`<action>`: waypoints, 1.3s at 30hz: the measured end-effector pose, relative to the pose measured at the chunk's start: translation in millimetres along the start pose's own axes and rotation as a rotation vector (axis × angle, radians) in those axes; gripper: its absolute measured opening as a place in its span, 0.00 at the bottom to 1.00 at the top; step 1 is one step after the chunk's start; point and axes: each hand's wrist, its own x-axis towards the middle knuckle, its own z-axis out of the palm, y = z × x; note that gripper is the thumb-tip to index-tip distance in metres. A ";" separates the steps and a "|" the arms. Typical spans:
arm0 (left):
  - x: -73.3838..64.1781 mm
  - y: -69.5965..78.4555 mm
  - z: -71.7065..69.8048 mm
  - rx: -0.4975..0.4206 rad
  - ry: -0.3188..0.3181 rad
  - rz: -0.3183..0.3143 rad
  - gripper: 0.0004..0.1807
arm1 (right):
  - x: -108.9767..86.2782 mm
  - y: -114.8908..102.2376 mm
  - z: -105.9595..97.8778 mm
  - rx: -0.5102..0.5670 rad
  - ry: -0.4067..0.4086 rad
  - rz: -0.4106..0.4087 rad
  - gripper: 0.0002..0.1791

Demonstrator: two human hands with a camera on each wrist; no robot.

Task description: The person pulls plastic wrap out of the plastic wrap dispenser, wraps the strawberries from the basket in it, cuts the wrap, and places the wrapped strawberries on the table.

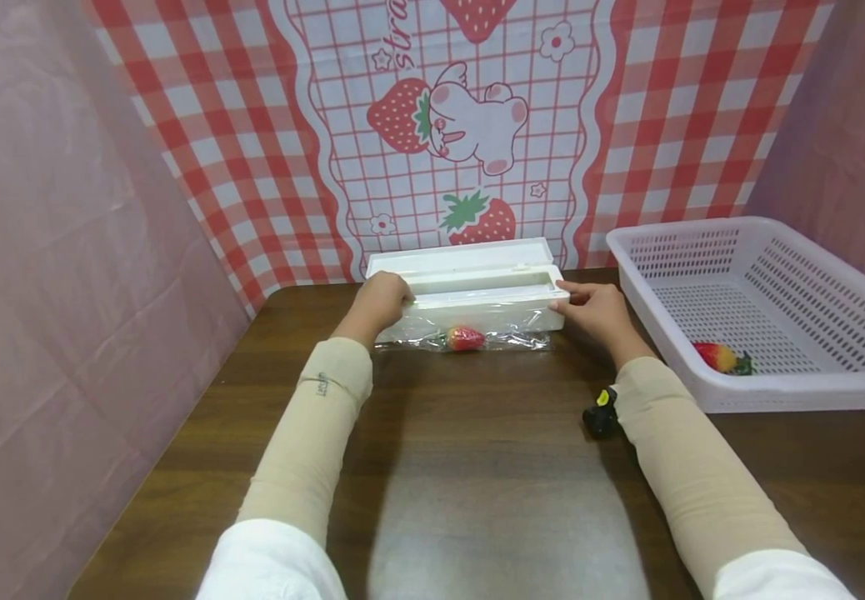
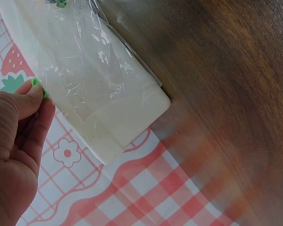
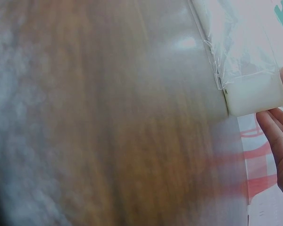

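A long white cling film dispenser stands at the back of the table, its lid raised behind it. Clear cling film hangs down its front and spreads over a red and yellow toy strawberry lying just before it. At the dispenser's left top edge, my left hand pinches a small green piece between thumb and finger. My right hand grips the right end, thumb and fingers on either side of the corner.
On the right, a white plastic basket holds another toy strawberry. Behind the dispenser rises a red and white checked cloth with strawberry prints. Brown wooden tabletop stretches toward me. A pink cloth borders the left side.
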 end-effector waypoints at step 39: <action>-12.2 2.4 -10.7 -0.019 -0.043 -0.073 0.18 | -0.3 0.5 0.0 -0.016 0.019 -0.005 0.29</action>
